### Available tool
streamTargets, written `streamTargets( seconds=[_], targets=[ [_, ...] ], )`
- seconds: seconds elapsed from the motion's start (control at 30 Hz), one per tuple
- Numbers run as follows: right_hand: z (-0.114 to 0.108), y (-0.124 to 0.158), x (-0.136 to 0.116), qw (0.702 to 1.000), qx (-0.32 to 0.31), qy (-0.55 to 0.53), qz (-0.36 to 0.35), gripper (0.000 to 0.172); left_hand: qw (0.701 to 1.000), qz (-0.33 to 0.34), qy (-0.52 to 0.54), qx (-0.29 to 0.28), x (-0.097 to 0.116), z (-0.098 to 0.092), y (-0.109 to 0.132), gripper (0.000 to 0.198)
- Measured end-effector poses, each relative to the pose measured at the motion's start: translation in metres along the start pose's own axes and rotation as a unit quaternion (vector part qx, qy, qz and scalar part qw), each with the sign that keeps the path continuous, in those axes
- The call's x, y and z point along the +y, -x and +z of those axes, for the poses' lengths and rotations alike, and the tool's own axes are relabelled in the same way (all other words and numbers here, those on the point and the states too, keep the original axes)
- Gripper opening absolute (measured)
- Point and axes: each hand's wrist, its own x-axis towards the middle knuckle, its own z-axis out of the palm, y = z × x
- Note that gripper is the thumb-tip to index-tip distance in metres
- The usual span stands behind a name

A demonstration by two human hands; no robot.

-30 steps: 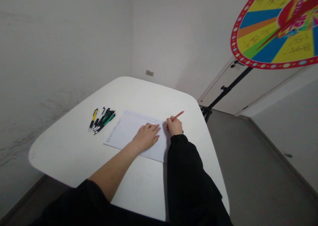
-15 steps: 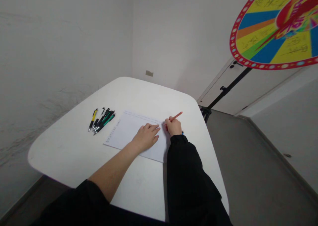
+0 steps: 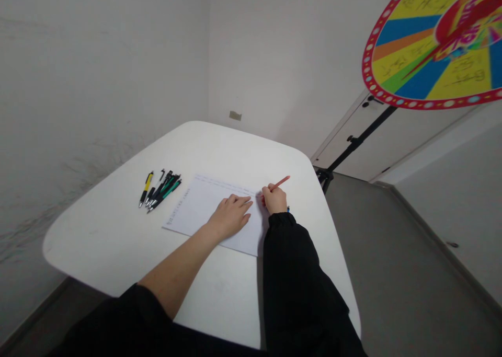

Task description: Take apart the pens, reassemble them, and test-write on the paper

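Note:
A white sheet of paper (image 3: 196,206) with lines of small writing along its top and left edges lies on the white table (image 3: 219,145). My left hand (image 3: 230,216) rests flat on the middle of the paper, fingers spread and pointing right. At the paper's right side, my right hand (image 3: 274,198) is closed round a reddish pen (image 3: 281,181), whose upper end sticks out to the upper right. The pen's tip is hidden by the fingers. A small blue object (image 3: 288,209) shows just beside my right wrist, mostly covered.
Several pens (image 3: 164,191), black, green and white, lie in a pile left of the paper, with a yellow pen (image 3: 146,188) beside them. A colourful wheel (image 3: 423,48) on a black stand (image 3: 363,137) stands beyond the table's right side. Walls rise behind and left.
The upper end of the reddish pen has shifted very slightly to the right. My left hand rests in the same place on the paper.

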Motion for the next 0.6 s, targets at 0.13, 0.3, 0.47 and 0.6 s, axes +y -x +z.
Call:
streamTargets(
  seconds=[0.13, 0.3, 0.47, 0.6],
  targets=[
    [0.0009, -0.0008, 0.0004, 1.000, -0.007, 0.010, -0.003, 0.023, 1.000, 0.002, -0.002, 0.002, -0.0002, 0.0013, 0.0002, 0.044],
    [0.0014, -0.0019, 0.0008, 1.000, -0.004, 0.026, -0.003, 0.023, 1.000, -0.001, -0.001, 0.003, 0.0001, 0.0011, 0.0002, 0.045],
    [0.0017, -0.0033, 0.0035, 1.000, -0.007, 0.028, -0.011, 0.023, 1.000, 0.000, -0.004, -0.002, 0.0006, 0.0003, -0.0003, 0.044],
    [0.0010, -0.0033, 0.0042, 1.000, 0.011, 0.023, -0.002, 0.025, 1.000, -0.001, -0.004, -0.006, 0.0006, -0.0007, -0.0003, 0.044]
  ],
)
